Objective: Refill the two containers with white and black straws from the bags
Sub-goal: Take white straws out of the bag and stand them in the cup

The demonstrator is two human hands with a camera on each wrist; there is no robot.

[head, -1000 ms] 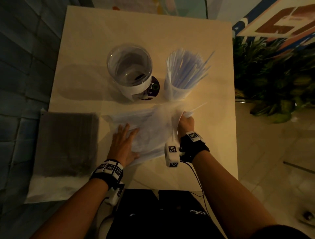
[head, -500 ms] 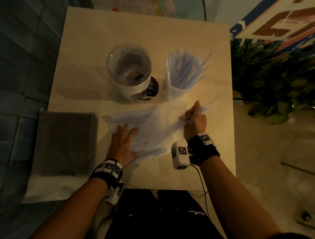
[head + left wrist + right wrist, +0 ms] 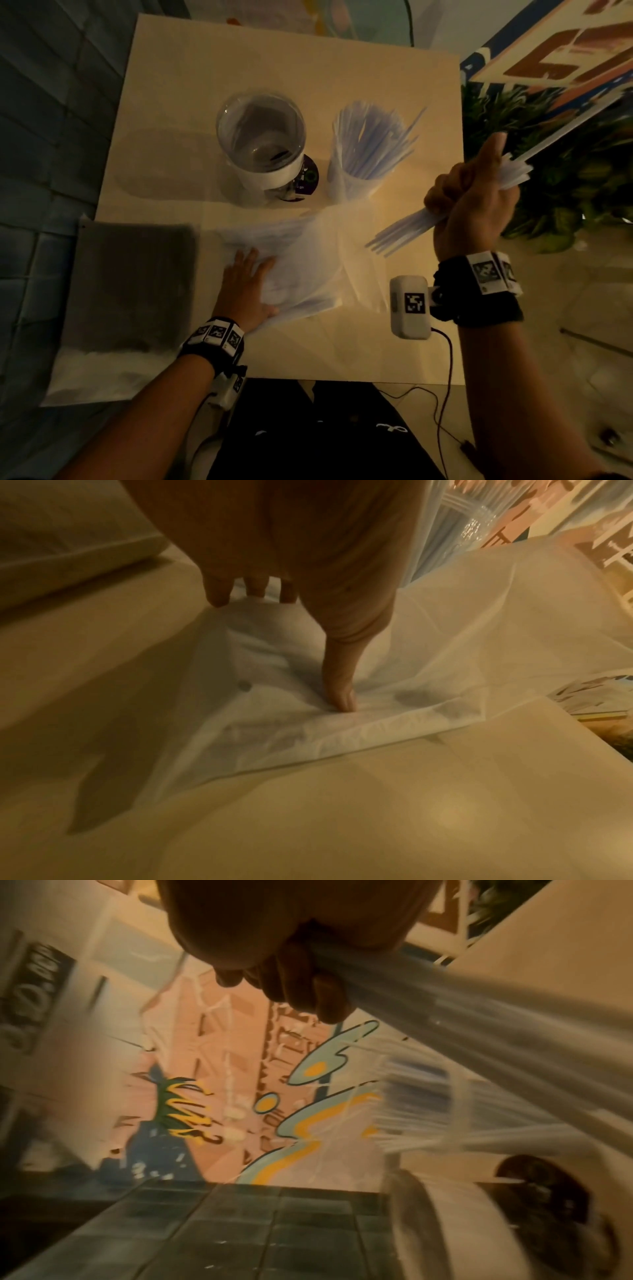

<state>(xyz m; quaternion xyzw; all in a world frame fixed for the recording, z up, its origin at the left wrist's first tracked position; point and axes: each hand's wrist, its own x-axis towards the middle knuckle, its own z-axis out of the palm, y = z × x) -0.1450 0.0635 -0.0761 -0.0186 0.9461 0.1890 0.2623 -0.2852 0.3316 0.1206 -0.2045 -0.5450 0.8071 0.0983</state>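
My right hand [image 3: 474, 205] is raised over the table's right edge and grips a bunch of white straws [image 3: 404, 231] in a fist; the right wrist view shows my fingers [image 3: 308, 988] curled round that bunch [image 3: 479, 1031]. My left hand [image 3: 248, 284] lies flat with spread fingers on the clear bag of white straws [image 3: 301, 260], and its thumb [image 3: 339, 685] presses the plastic [image 3: 428, 669] down. Behind the bag stand a clear container [image 3: 262, 144] with a white band, nearly empty, and a clear container full of white straws [image 3: 370, 147]. The bag of black straws [image 3: 130, 284] lies at the left.
The bags and containers sit on a small beige table [image 3: 291, 68]. Dark floor tiles [image 3: 44, 102] lie to the left. Green plants [image 3: 548, 154] and a painted board [image 3: 565, 51] stand close on the right. A cable [image 3: 445, 377] hangs from my right wrist device.
My right hand has pulled a bunch of white straws out of the bag, lifting it up and to the right. My left hand has stayed flat on the bag.
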